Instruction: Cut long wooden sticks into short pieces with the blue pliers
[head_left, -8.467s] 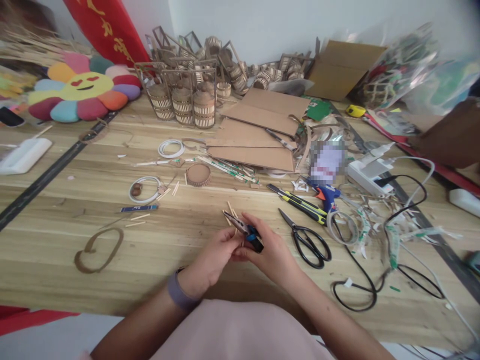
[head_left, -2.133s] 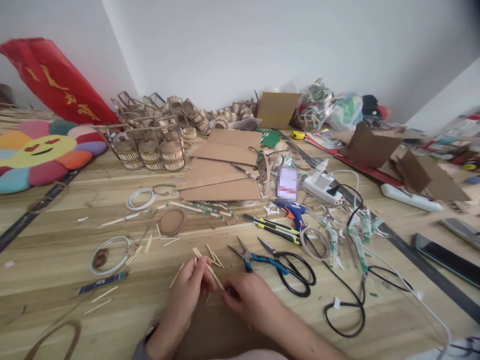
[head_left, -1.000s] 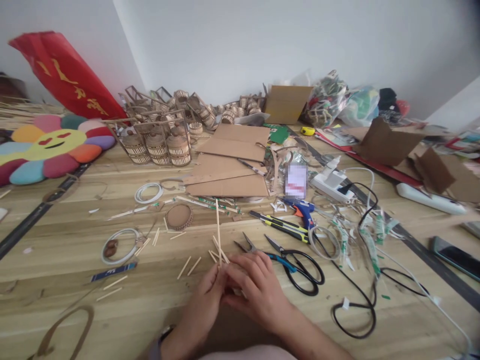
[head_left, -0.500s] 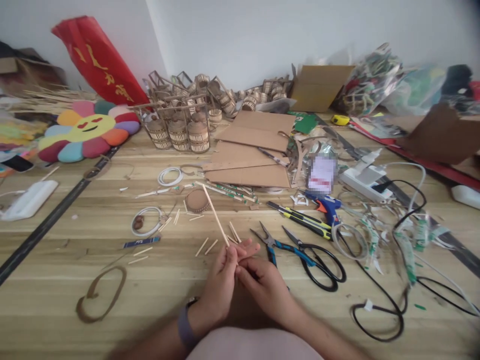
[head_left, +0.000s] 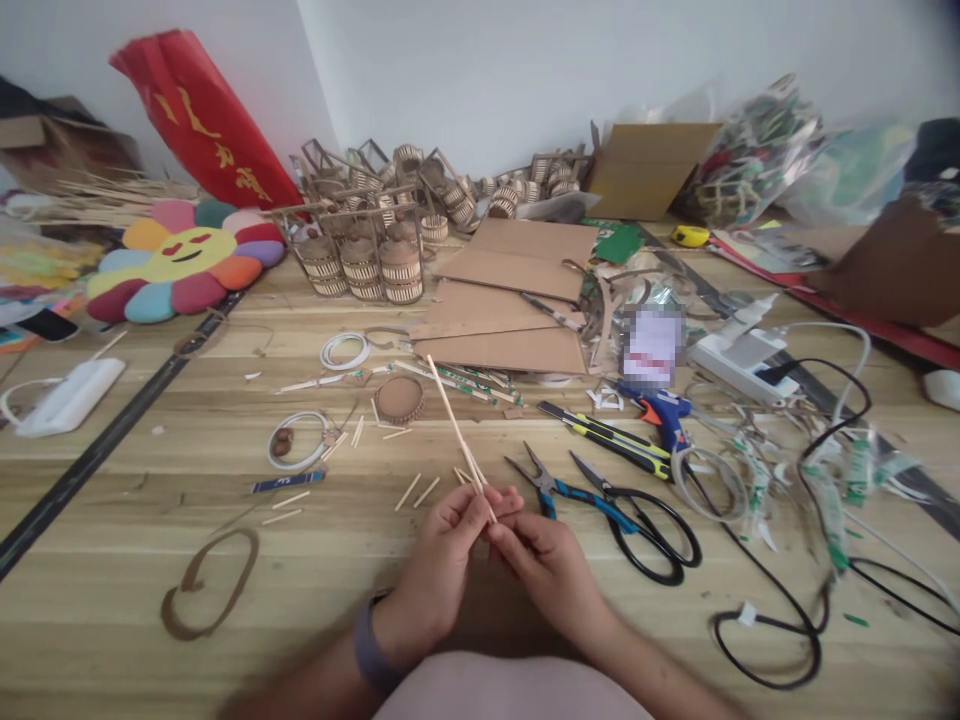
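Observation:
My left hand (head_left: 442,550) and my right hand (head_left: 544,560) meet low in the middle of the view. Both pinch the near end of a long thin wooden stick (head_left: 454,425), which slants up and to the left over the wooden tabletop (head_left: 150,560). Several short cut stick pieces (head_left: 417,491) lie on the wood just beyond my fingers. Blue-handled pliers (head_left: 551,485) rest right of my right hand, beside black scissors (head_left: 645,515).
Cardboard sheets (head_left: 517,300), small woven baskets (head_left: 375,255) and a flower cushion (head_left: 180,260) sit further back. A blue glue gun (head_left: 660,410), a yellow-black utility knife (head_left: 600,430), a power strip (head_left: 739,350) and black cables (head_left: 772,610) crowd the right. A round cardboard disc (head_left: 400,398) lies ahead.
The pliers held 8.5 s ago now lie on the table. Both hands have picked up the long stick, and its tip has tilted from upright to slanting left.

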